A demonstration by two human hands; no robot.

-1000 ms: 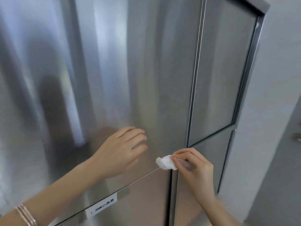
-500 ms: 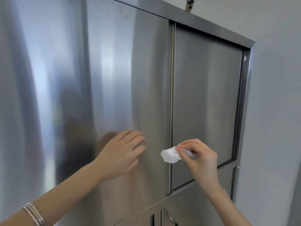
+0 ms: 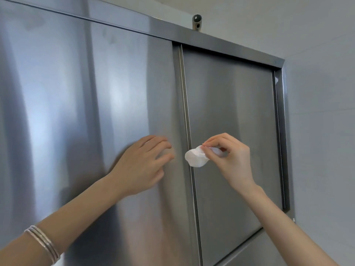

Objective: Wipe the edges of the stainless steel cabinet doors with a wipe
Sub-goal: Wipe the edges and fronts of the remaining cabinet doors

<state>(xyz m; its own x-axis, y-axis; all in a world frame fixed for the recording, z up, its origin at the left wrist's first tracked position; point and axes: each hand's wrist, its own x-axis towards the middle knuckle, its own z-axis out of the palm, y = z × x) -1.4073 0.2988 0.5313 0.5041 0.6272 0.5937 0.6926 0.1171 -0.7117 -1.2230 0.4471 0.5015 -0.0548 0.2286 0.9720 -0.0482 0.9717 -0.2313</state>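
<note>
One wipe (image 3: pixel 196 157), white and bunched into a small wad, is the working tool. I read it as lying over the vertical edge (image 3: pixel 184 104) where the left door (image 3: pixel 86 116) meets the right door (image 3: pixel 232 112), a little below the middle of that edge's visible run. I cannot confirm whether it presses on the metal or sits just off it.

Key relation: the edge runs almost straight up and down, from the top frame (image 3: pixel 221 42) to the lower rail (image 3: pixel 244 240). The wad projects leftward from the right hand (image 3: pixel 233 162), so the hand itself sits over the right door, just beside the edge. I judge that the coming stroke must follow this long axis, up or down, with the wad kept on the line.

Right hand: thumb and fingertips (image 3: pixel 206 145) pinch the wipe, and the remaining fingers are curled in behind. Nothing else is held.

Left hand (image 3: pixel 141 167): fingers straight and slightly spread, laid flat on the left door, near the edge but apart from the wipe. It holds nothing. I judge it a brace. Bangles (image 3: pixel 45 244) ring that wrist.

Outward: a small metal fitting (image 3: pixel 197 21) stands on the top frame, and a plain wall (image 3: pixel 322 121) adjoins the cabinet's right side.
</note>
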